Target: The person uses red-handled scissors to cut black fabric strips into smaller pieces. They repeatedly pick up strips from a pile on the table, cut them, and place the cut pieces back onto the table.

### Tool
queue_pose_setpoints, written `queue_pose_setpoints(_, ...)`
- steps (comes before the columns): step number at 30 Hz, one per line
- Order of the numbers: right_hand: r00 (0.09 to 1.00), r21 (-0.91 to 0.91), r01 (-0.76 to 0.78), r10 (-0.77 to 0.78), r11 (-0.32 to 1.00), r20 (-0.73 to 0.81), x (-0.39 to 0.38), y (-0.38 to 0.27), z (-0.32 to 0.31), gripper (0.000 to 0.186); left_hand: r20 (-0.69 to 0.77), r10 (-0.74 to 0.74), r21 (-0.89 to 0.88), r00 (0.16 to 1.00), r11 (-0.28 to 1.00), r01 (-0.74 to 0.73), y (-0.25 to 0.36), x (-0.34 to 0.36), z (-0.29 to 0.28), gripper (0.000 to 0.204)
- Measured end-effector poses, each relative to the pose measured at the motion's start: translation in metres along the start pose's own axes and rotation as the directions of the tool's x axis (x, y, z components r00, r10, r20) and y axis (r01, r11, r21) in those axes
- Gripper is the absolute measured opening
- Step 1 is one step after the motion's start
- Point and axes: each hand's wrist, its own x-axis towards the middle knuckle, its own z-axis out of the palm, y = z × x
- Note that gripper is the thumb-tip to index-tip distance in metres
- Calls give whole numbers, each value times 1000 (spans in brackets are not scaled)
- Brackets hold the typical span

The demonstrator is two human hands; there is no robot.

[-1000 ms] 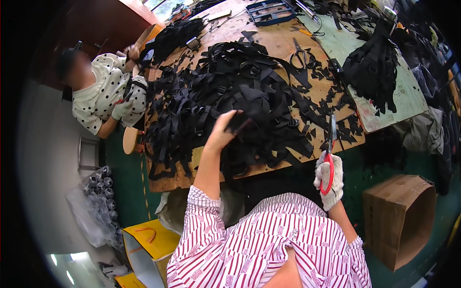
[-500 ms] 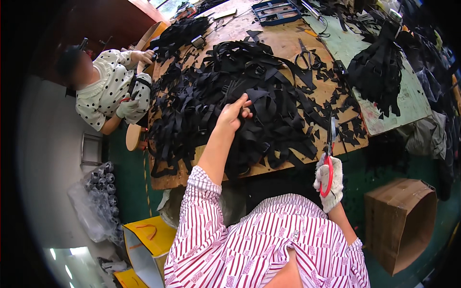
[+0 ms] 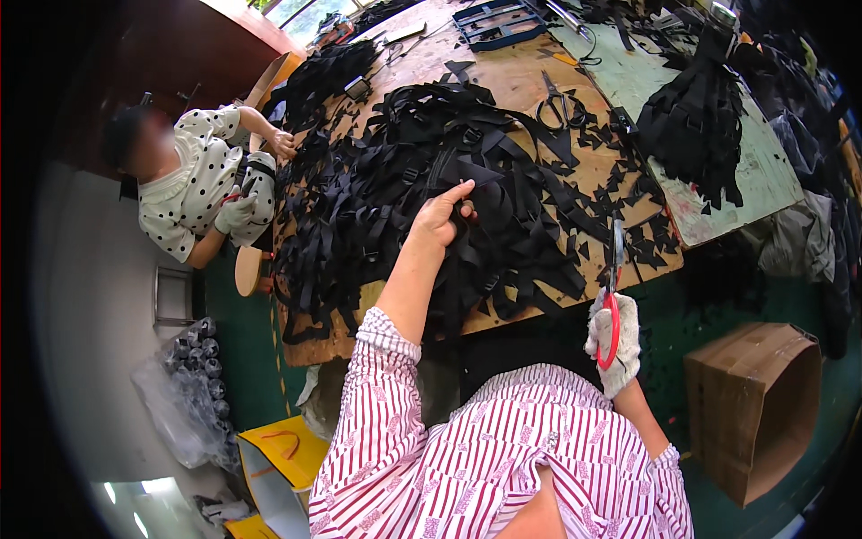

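Working at cluttered tabletop (image 3: 514, 70).
Pinching strap (image 3: 476, 171) with left hand (image 3: 442, 216); gripping scissors (image 3: 611, 314) with right hand (image 3: 626, 340) off tabletop's near edge, above green floor (image 3: 663, 328).

Around left hand (image 3: 444, 216): heap of straps (image 3: 377, 198) on table (image 3: 438, 36) | In right hand (image 3: 618, 337): scissors (image 3: 612, 305) | Beyond, between the hands: second scissors (image 3: 555, 110) on table | Farther beyond: tray (image 3: 501, 42), also on table | Left of left hand: co-worker (image 3: 196, 148) beside table | Right of right hand: box (image 3: 725, 409) on floor (image 3: 666, 314)
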Motion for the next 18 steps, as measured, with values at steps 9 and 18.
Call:
queue_pose_setpoints(9, 998, -68, -1, 5, 998, 61, -1, 2, 10, 33, 87, 443, 778, 892, 529, -339, -6, 47, 13, 24)
queue_pose_setpoints(18, 999, -165, 45, -43, 985, 17, 1, 0, 0, 34, 32, 297, 65, 954, 952, -299, 16, -36, 40, 14)
